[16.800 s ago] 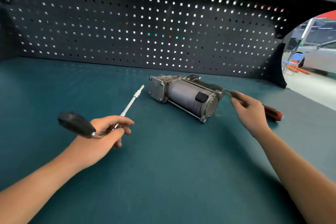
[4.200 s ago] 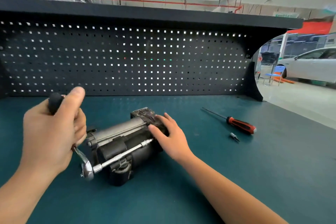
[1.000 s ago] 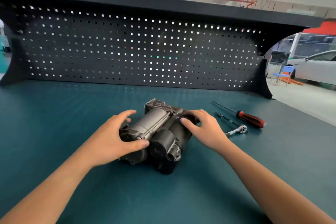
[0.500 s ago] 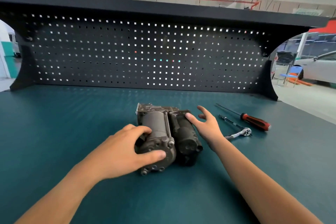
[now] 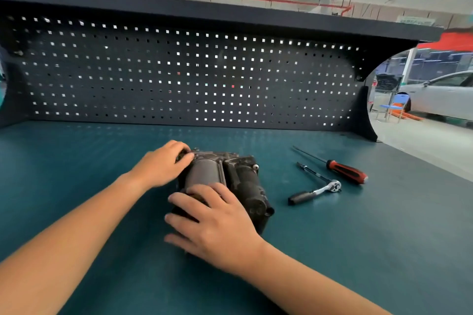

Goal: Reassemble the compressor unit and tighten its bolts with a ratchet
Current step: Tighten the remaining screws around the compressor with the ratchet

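The compressor unit [image 5: 238, 181], a grey cylinder joined to a dark motor body, lies on the teal bench [image 5: 102, 161] with its length running away from me. My left hand [image 5: 163, 169] grips its far left corner, fingers curled over the top edge. Across the near end, my right hand [image 5: 215, 227] holds on with fingers spread and curled, hiding that end. To the right of the unit lies the ratchet [image 5: 314, 190] with its long extension bar, untouched.
A red-handled screwdriver [image 5: 345, 172] lies just beyond the ratchet. A dark pegboard [image 5: 179, 71] with a shelf on top closes the back of the bench. The bench's right edge opens onto a workshop floor with a white car [image 5: 445, 94].
My left hand went from the near end to the far left corner. The right hand came off the far side and took the near end. The unit has turned slightly.
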### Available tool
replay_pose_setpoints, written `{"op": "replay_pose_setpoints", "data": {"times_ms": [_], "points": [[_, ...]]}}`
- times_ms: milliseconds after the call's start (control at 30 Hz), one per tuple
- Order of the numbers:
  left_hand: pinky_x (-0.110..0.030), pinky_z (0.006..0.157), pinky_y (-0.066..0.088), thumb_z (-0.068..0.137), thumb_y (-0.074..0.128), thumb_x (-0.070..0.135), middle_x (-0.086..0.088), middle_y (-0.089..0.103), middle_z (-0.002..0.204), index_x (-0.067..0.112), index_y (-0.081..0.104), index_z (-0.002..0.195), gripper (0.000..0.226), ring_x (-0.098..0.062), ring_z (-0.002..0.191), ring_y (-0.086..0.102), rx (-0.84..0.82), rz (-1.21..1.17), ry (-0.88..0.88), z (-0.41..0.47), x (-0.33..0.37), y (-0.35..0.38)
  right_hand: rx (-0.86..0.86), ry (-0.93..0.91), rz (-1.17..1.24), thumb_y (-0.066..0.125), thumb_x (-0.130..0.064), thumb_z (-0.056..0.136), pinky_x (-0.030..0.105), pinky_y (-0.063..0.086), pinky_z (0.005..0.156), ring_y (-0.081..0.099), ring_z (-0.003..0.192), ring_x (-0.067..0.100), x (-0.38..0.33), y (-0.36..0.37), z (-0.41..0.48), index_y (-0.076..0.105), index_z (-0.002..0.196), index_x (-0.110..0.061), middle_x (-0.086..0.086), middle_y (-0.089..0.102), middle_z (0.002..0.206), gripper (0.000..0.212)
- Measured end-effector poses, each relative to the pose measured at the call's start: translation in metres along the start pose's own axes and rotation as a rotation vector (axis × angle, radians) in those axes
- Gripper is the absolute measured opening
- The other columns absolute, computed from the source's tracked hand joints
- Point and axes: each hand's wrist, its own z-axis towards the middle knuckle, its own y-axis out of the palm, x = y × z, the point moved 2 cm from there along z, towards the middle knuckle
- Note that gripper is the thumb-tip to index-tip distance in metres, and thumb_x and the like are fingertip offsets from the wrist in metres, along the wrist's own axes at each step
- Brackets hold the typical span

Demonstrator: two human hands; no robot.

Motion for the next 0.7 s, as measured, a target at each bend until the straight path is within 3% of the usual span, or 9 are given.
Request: {"op": "replay_pose_setpoints", "data": {"times_ms": [133, 300, 433, 500, 600, 700], "points": [[-0.048, 0.100, 0.029, 0.093, 0.034, 0.047, 0.003, 0.052, 0.120, 0.023, 0.053, 0.111, 0.036, -0.017, 0.110, 0.050, 0.082, 0.107, -0.038, -0.006, 0.004, -0.001, 0.131, -0.066, 0.132, 0.064, -0.032, 0.086, 0.026, 0.045, 0.078, 0.063, 0.082, 0.019, 0.009, 0.002, -0.003, 0.075, 0.085, -0.023, -0.005, 0.070, 0.103, 0.014], [-0.046, 0.090, 0.036, 0.092, 0.033, 0.048, -0.008, 0.054, 0.110, 0.016, 0.053, 0.107, 0.040, -0.029, 0.106, 0.050, 0.167, 0.351, -0.172, -0.030, 0.009, -0.011, 0.011, -0.024, 0.167, 0.059, -0.029, 0.087, 0.035, 0.045, 0.094, 0.064, 0.086, 0.015, 0.029, -0.015, -0.011, 0.072, 0.106, -0.027, -0.013, 0.069, 0.106, 0.022], [-0.048, 0.091, 0.035, 0.090, 0.039, 0.051, -0.009, 0.051, 0.096, 0.014, 0.054, 0.099, 0.040, -0.031, 0.095, 0.055, 0.214, 0.444, -0.195, -0.057, 0.006, -0.031, -0.064, 0.009, 0.246, 0.071, -0.032, 0.080, 0.028, 0.046, 0.085, 0.065, 0.090, 0.015, 0.032, -0.025, -0.014, 0.073, 0.099, -0.020, -0.009, 0.070, 0.105, 0.023], [-0.045, 0.083, 0.038, 0.086, 0.047, 0.052, -0.005, 0.045, 0.084, 0.013, 0.055, 0.094, 0.041, -0.032, 0.082, 0.057, 0.233, 0.456, -0.155, -0.073, 0.001, -0.039, -0.060, 0.024, 0.260, 0.074, -0.032, 0.076, 0.027, 0.047, 0.079, 0.065, 0.085, 0.015, 0.034, -0.028, -0.014, 0.074, 0.091, -0.019, -0.004, 0.070, 0.101, 0.020], [-0.033, 0.055, 0.040, 0.067, 0.068, 0.056, 0.002, 0.036, 0.071, 0.015, 0.058, 0.091, 0.048, -0.029, 0.057, 0.055, 0.196, 0.491, -0.036, -0.100, -0.014, -0.053, -0.117, 0.115, 0.294, 0.074, -0.030, 0.075, 0.036, 0.045, 0.086, 0.064, 0.084, 0.018, 0.041, -0.033, -0.016, 0.074, 0.090, -0.021, 0.001, 0.067, 0.100, 0.017], [-0.023, 0.043, 0.038, 0.045, 0.079, 0.062, 0.012, 0.031, 0.070, 0.027, 0.051, 0.114, 0.082, -0.017, 0.053, 0.049, 0.143, 0.417, 0.008, -0.119, -0.032, -0.069, -0.214, 0.228, 0.315, 0.069, -0.029, 0.077, 0.052, 0.029, 0.101, 0.064, 0.094, 0.019, 0.055, -0.036, -0.021, 0.071, 0.103, -0.021, -0.002, 0.067, 0.101, 0.027]]}}
